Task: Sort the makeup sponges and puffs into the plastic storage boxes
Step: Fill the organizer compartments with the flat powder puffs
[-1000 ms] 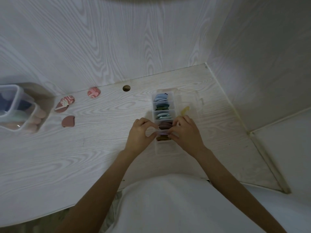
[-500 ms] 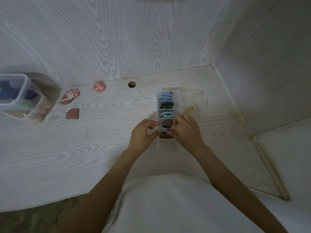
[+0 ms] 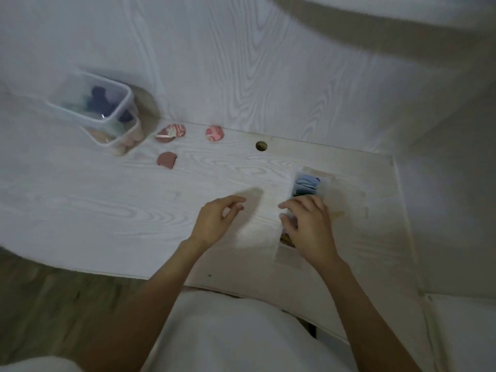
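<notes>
A narrow clear compartment box point(image 3: 325, 185) lies on the table at the right, with blue puffs point(image 3: 306, 183) upright in its far compartment. My right hand point(image 3: 308, 232) lies over the box's middle, fingers spread on a lilac puff point(image 3: 292, 220) inside; the nearer compartments are mostly hidden. My left hand point(image 3: 214, 221) hovers left of the box, fingers loosely curled, holding nothing. Three loose puffs lie at the back left: two marbled pink ones point(image 3: 171, 132) point(image 3: 214, 133) and a plain dusty-pink one point(image 3: 167, 160).
Two stacked clear tubs point(image 3: 123, 92) stand at the far left against the wall, with dark blue sponges above and peach ones point(image 3: 126, 143) below. A round hole point(image 3: 261, 146) is in the tabletop. A yellowish item point(image 3: 338, 214) shows right of my hand. Walls close in behind and right.
My left hand has let go and moved left, away from the box. My right hand stays on the box. The camera has turned left, so the tubs are now more in view.
</notes>
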`<state>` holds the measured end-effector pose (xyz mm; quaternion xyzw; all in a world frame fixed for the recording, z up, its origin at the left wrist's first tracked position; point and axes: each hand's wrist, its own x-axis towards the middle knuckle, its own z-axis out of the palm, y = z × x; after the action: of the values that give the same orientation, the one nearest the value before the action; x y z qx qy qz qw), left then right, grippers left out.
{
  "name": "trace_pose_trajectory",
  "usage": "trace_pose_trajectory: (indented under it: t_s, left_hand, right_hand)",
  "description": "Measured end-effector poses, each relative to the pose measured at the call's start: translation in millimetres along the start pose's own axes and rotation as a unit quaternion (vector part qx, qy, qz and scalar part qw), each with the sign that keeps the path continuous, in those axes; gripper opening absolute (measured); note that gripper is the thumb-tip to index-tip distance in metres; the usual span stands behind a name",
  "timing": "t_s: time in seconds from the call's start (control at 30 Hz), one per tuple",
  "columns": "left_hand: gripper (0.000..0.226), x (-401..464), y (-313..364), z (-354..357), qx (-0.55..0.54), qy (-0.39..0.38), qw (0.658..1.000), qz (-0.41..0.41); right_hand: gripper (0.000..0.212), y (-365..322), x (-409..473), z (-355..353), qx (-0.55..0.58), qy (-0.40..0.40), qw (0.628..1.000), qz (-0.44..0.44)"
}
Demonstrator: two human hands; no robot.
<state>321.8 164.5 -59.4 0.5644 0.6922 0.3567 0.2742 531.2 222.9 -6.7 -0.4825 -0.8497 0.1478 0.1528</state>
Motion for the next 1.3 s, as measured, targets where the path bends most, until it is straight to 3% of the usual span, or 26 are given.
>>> trace_pose_trajectory:
  t_s: [0.2,0.3,0.37,0.57,0.67,0.73,0.83,0.87,0.97,1.13,1.3]
  left_hand:
    - [0.021,19,-78,-95,0.065,0.098,0.985,-0.127]
    - [0.028,50,-111,-134,0.113,0.083,0.979,-0.149]
    - [0.035,76,-123,-149,0.149,0.056,0.98,-0.121]
    - [0.051,155,-137,-153,0.256,-0.04,0.965,-0.028]
    - [0.046,183,-145,-145,0.297,-0.038,0.954,-0.031]
    - [0.055,196,-151,-142,0.29,-0.029,0.956,-0.038]
    - [0.029,200,-159,-138,0.251,0.009,0.968,-0.015]
    - [0.019,200,-160,-138,0.233,0.013,0.972,-0.006]
    - [0.021,195,-162,-140,0.18,0.035,0.983,0.005]
    - [0.017,169,-157,-137,0.165,0.055,0.98,0.097]
    - [0.016,129,-126,-132,0.118,0.048,0.983,0.13]
  right_hand:
    - [0.028,-55,80,36,0.025,-0.148,0.987,-0.06]
    - [0.035,-72,129,67,0.035,-0.217,0.975,-0.044]
    - [0.04,-83,160,82,0.037,-0.23,0.972,-0.024]
    - [0.053,-110,240,131,-0.002,-0.184,0.983,-0.006]
    - [0.058,-113,266,154,-0.01,-0.152,0.988,0.037]
    - [0.051,-113,274,169,-0.047,-0.143,0.986,0.065]
    - [0.034,-115,271,185,-0.043,-0.123,0.987,0.093]
    - [0.032,-116,268,189,-0.031,-0.115,0.988,0.099]
    - [0.026,-118,249,187,0.014,-0.101,0.99,0.102]
    - [0.021,-118,183,164,0.122,-0.058,0.977,0.162]
    - [0.023,-105,99,120,0.186,-0.039,0.977,0.095]
